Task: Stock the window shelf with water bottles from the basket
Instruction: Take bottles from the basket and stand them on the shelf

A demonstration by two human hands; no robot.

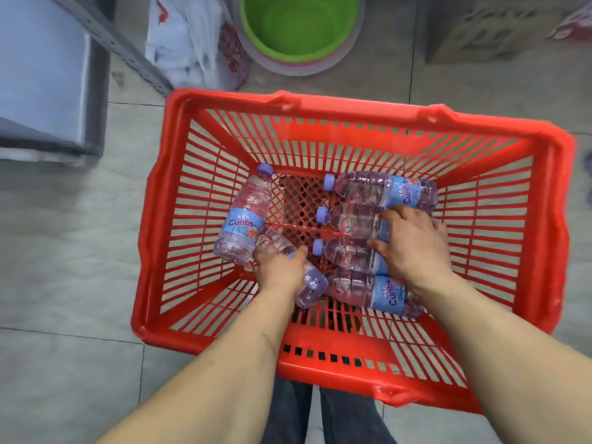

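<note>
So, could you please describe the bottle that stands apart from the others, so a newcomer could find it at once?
Start at the red basket on the tiled floor. Inside, four bottles lie stacked on the right under the right hand. The one meant is the lone bottle at the left wall, cap pointing away, label facing up, just beyond the bottle that the left hand grips.
</note>
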